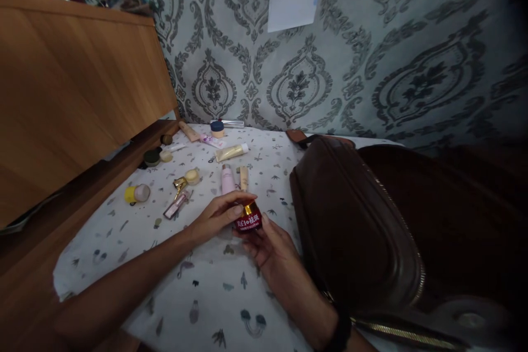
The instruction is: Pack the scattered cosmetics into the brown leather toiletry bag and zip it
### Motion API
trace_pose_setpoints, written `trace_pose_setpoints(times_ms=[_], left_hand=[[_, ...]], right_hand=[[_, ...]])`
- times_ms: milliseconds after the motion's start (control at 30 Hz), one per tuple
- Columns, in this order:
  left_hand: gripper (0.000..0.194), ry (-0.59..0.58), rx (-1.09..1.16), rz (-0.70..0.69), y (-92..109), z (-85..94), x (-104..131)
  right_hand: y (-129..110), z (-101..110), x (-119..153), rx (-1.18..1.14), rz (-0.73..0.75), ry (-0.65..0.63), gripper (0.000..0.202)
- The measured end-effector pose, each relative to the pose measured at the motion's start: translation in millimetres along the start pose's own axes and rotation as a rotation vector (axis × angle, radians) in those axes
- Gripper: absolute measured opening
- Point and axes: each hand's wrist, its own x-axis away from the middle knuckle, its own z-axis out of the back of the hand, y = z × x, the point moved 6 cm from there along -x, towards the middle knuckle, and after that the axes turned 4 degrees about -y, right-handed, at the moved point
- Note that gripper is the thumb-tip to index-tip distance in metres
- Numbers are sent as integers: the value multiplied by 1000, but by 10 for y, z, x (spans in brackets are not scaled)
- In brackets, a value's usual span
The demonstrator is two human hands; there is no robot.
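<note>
Red jar (248, 222): one, between two hands, over patterned sheet (214, 286)
Left hand (220, 213): pinching gold top (249, 209)
Right hand (272, 250): thumb and fingers gripping jar's side
Brown bag (342, 231): one, right of hands

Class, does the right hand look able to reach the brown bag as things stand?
Probably yes: the brown bag lies just beside the right hand, with nothing visible between, though that hand holds the red jar.

So the red cosmetic jar (249, 222) says 美白 and 祛斑 in white. Tiny line underneath's too blurry to read.
</note>
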Motion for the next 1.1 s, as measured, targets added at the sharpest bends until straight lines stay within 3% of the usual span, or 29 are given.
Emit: trace_pose_setpoints(times_ms=[1100], left_hand=[[47,-16,-16,-51,20,-5,4]], right_hand=[[-24,-63,22,12,-34,-9,49]])
